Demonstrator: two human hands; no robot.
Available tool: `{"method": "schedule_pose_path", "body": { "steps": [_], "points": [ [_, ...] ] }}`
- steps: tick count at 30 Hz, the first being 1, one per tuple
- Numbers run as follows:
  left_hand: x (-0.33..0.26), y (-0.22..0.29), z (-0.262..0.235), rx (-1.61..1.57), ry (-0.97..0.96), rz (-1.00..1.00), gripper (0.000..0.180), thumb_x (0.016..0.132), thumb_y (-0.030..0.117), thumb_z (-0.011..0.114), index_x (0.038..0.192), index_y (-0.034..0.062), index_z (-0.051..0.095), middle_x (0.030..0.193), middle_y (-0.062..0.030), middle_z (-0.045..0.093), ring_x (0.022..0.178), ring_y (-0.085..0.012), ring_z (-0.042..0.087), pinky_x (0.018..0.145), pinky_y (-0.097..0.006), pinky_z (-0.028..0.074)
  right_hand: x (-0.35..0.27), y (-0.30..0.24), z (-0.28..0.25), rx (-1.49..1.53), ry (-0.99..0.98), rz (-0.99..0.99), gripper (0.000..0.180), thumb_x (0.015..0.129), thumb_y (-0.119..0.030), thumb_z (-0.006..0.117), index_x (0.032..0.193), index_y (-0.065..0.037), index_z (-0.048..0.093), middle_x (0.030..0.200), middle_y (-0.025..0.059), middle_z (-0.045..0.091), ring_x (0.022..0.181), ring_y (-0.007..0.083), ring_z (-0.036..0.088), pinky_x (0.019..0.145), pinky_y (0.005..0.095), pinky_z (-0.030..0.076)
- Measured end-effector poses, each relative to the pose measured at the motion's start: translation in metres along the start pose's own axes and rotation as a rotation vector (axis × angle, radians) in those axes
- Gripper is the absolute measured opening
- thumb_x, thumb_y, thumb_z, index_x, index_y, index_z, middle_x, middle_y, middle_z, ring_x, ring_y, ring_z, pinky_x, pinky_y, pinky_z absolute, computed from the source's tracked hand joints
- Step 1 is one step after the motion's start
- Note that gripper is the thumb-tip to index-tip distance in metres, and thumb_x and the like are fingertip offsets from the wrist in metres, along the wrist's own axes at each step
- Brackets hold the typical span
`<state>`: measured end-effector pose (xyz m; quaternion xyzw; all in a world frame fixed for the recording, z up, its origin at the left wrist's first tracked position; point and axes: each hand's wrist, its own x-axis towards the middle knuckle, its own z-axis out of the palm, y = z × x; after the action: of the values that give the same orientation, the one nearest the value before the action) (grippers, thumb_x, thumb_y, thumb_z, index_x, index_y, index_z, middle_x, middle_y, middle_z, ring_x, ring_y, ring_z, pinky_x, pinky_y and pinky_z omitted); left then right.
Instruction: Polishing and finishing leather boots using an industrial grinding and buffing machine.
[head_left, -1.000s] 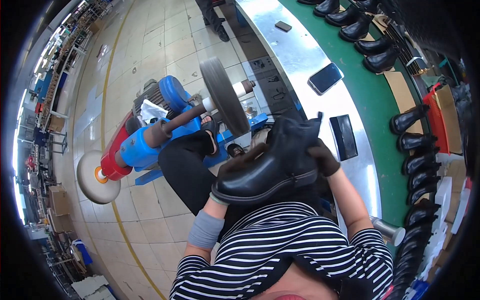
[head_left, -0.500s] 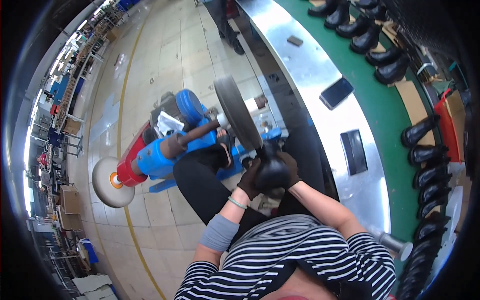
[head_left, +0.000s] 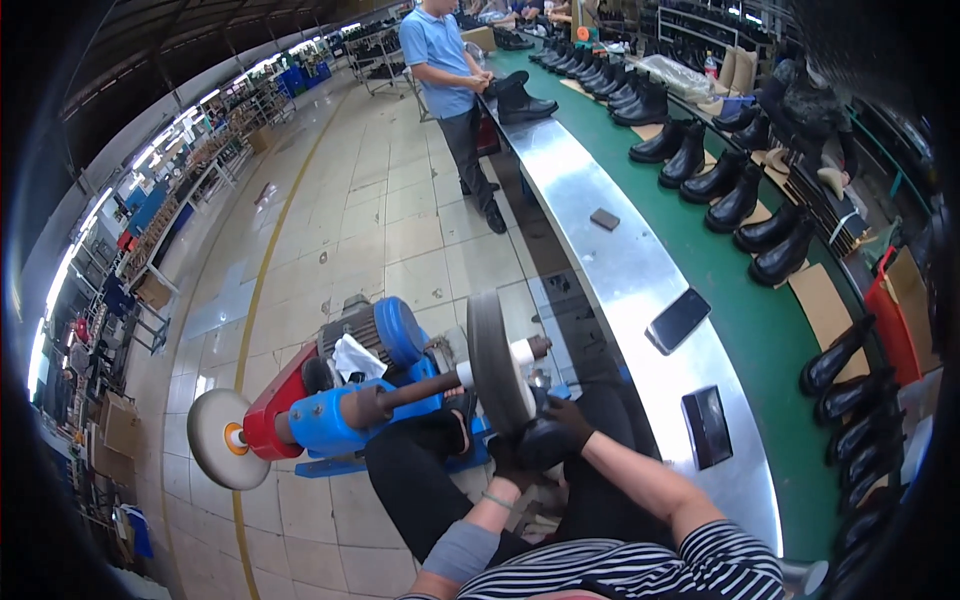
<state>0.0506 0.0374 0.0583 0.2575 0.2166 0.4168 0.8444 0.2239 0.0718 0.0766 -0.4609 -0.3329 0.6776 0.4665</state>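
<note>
Both my gloved hands grip a black boot low in front of my lap. My left hand, in a dark glove, closes on the boot's left underside. The fingers of my right hand, gloved too, wrap its upper right side. The boot is against the lower edge of a dark buffing wheel, whose blurred surface looks like it is spinning. That wheel sits on the right end of the shaft of a blue and red polishing machine. A pale buffing wheel is on the machine's left end.
Right of me runs a metal ledge holding a phone, a dark rectangular case and a small brown block. Beyond it, a green conveyor carries black boots. A person in blue stands ahead beside the ledge.
My view has tilted up, bringing the standing person's upper body and more boots into sight. The boot has turned in my hands, its rounded end now up near the wheel's lower edge.
</note>
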Motion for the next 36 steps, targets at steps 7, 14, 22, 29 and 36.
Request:
{"method": "schedule_pose_path", "body": {
  "steps": [7,14,22,29,36],
  "points": [
    [-0.027,0.028,0.068,0.405,0.274,0.005,0.047,0.102,0.035,0.038,0.137,0.0042,0.048,0.136,-0.0191,0.054,0.124,-0.0328,0.056,0.105,-0.046,0.047,0.005,-0.001,0.019,0.012,-0.14,0.108,0.045,0.089,-0.011,0.062,0.131,0.004,0.057,0.118,0.0139,0.067,0.105,0.0171,0.065,0.092,0.032,0.052],
    [-0.033,-0.009,0.052,0.096,0.306,0.017,0.043,0.102,0.024,0.05,0.139,0.0042,0.044,0.135,-0.0171,0.053,0.125,-0.029,0.054,0.108,-0.042,0.045,0.009,0.005,0.017,0.048,-0.265,0.119,0.049,0.09,-0.017,0.065,0.134,0.004,0.055,0.119,0.0112,0.067,0.107,0.0156,0.063,0.093,0.0312,0.051],
    [-0.056,-0.028,0.047,-0.142,0.378,-0.093,0.039,0.1,0.029,0.051,0.131,0.0057,0.054,0.123,-0.0132,0.062,0.116,-0.0266,0.06,0.103,-0.04,0.047,-0.028,-0.008,0.01,-0.321,-0.549,0.214,0.054,0.09,-0.021,0.066,0.135,0.006,0.053,0.127,0.0147,0.063,0.11,0.0196,0.063,0.097,0.0318,0.048],
    [-0.077,-0.019,0.056,-0.46,0.631,-0.12,0.044,0.101,0.038,0.044,0.128,0.0074,0.058,0.122,-0.0129,0.063,0.116,-0.0268,0.06,0.099,-0.041,0.05,-0.061,-0.018,0.045,-0.82,-0.619,-0.16,0.055,0.088,-0.023,0.063,0.139,-0.004,0.054,0.134,0.019,0.06,0.123,0.0299,0.057,0.107,0.0372,0.042],
    [-0.081,-0.016,0.052,-0.175,0.371,0.042,0.047,0.096,0.042,0.048,0.126,0.008,0.06,0.122,-0.0121,0.064,0.118,-0.0283,0.059,0.108,-0.043,0.043,-0.099,-0.026,0.032,-0.437,-0.259,-0.556,0.038,0.085,-0.002,0.061,0.124,-0.003,0.064,0.123,0.0149,0.065,0.117,0.0247,0.06,0.1,0.0369,0.047]
  ]
}}
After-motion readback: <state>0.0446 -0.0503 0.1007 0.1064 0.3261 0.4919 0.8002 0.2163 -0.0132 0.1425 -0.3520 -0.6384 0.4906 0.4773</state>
